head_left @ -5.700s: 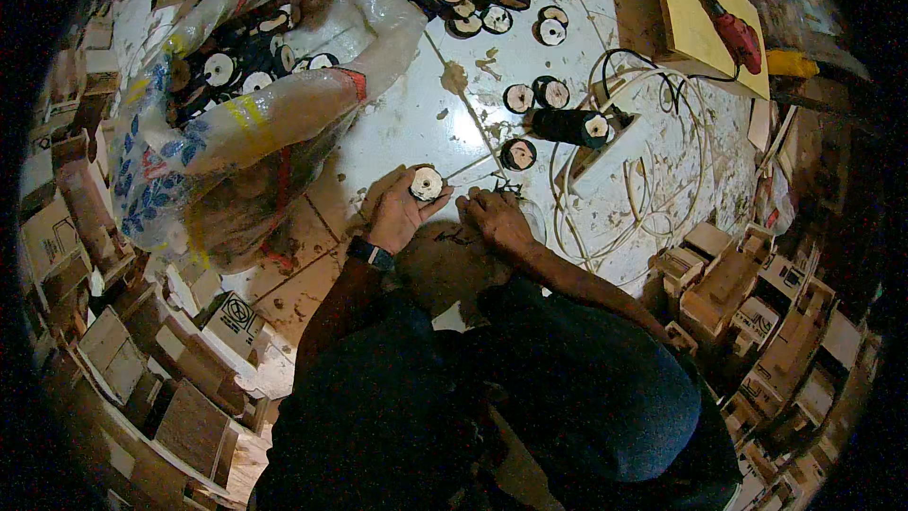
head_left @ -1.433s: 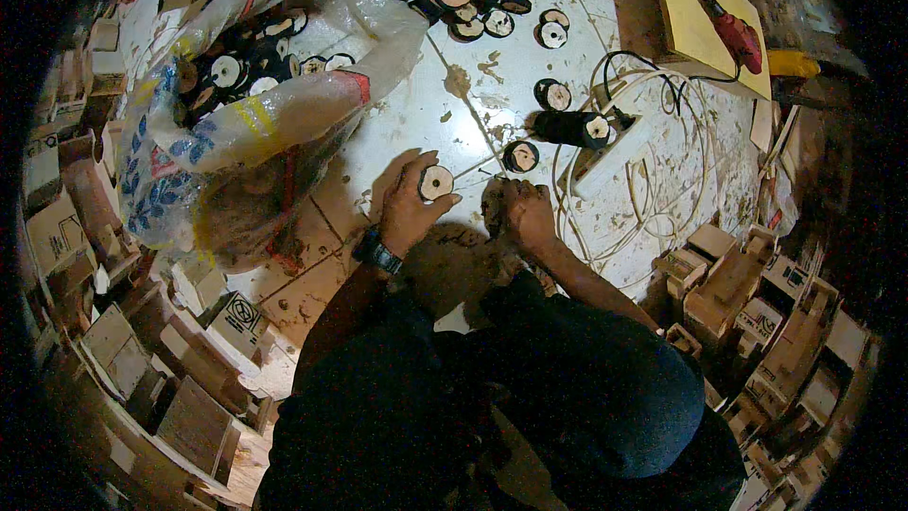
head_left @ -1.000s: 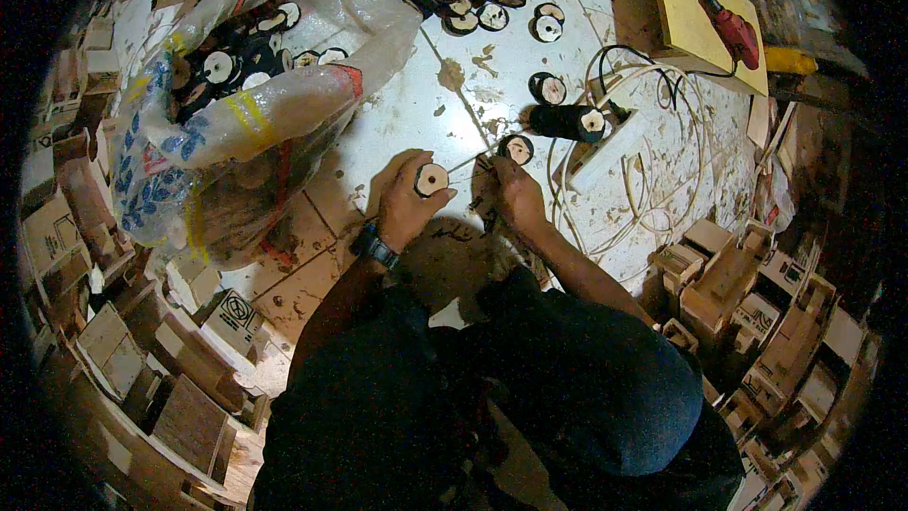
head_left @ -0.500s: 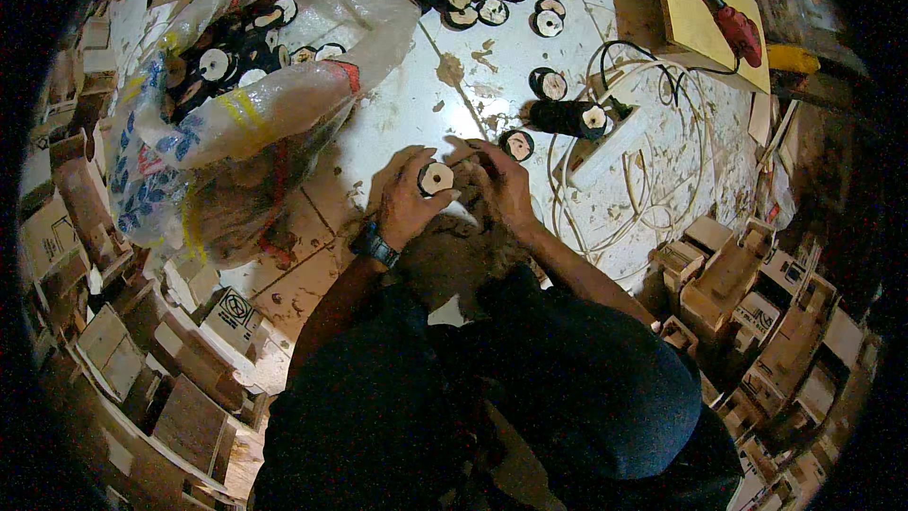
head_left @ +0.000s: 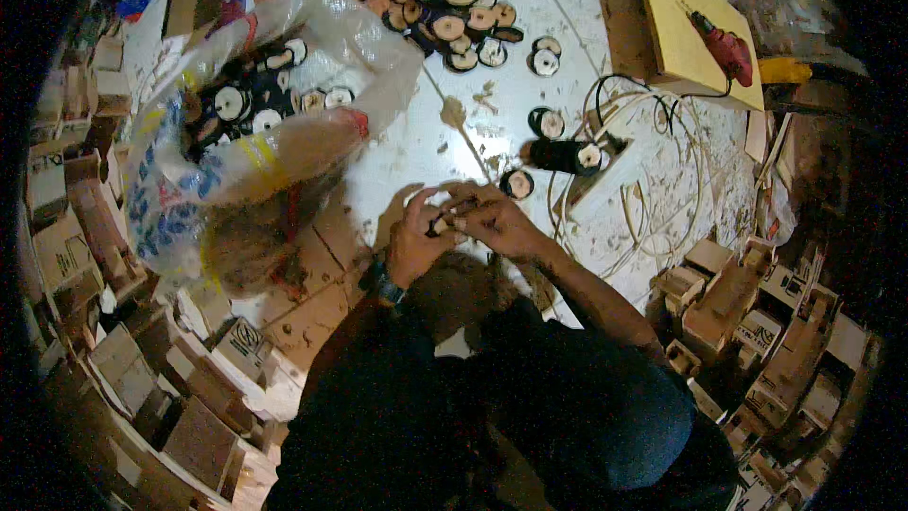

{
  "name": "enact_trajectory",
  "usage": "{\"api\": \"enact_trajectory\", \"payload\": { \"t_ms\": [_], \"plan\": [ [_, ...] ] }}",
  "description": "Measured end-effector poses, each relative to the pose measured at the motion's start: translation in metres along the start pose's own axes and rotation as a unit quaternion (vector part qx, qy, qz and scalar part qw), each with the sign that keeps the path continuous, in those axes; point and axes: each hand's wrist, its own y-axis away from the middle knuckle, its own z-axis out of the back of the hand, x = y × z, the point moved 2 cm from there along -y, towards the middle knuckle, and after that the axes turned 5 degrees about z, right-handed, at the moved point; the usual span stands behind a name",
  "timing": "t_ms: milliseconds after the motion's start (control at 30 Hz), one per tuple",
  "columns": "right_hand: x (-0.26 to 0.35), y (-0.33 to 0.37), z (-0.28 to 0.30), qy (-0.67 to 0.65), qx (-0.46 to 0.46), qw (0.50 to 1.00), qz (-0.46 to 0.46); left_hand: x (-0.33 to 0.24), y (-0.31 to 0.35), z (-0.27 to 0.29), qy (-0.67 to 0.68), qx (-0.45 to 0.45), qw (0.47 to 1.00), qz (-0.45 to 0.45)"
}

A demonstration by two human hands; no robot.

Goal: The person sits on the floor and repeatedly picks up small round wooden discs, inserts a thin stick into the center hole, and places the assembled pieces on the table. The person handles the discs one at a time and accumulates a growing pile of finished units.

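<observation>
A small round disc (head_left: 438,226) with a pale face and a dark rim is between my two hands, mostly hidden by fingers. Thumb and fingers of my left hand (head_left: 412,244), which has a watch at the wrist, are closed around it. My right hand (head_left: 503,223) has its fingers pinched together against the disc's right side; whether they also hold something small cannot be made out. Just beyond the right hand, a similar disc (head_left: 517,185) lies on the floor. Farther back is a black cylinder (head_left: 558,156) with a pale round end.
An open translucent bag (head_left: 383,66) of discs stands at left. A heap of discs (head_left: 449,26) lies at the back. A red drill (head_left: 730,55) rests on a yellow box (head_left: 657,9) beside coiled white cable (head_left: 629,218). Cardboard boxes (head_left: 724,289) crowd both sides.
My right hand has moved left onto the disc, which stood apart from it before. The disc's face has turned from view. The whole scene sits lower as the head view has shifted.
</observation>
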Motion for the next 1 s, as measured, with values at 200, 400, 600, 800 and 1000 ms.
{"api": "enact_trajectory", "payload": {
  "t_ms": [200,400,600,800,1000],
  "plan": [
    [-0.004,-0.013,0.006,-0.035,-0.056,0.991,-0.116,-0.026,-0.014,0.007,0.013,-0.049,0.995,-0.084],
    [-0.038,-0.1,0.069,0.184,-0.115,0.939,-0.266,-0.042,-0.052,0.017,0.004,-0.103,0.995,-0.009],
    [-0.051,-0.152,0.104,-0.182,-0.322,0.916,-0.155,-0.028,-0.037,0.005,-0.066,-0.07,0.993,-0.066],
    [-0.02,-0.012,0.026,0.391,0.029,0.906,-0.158,-0.001,-0.022,0.007,-0.147,-0.13,0.975,-0.104],
    [-0.016,0.057,-0.014,0.516,-0.055,0.847,-0.115,-0.009,-0.025,-0.006,-0.214,-0.098,0.957,-0.172]
  ]
}}
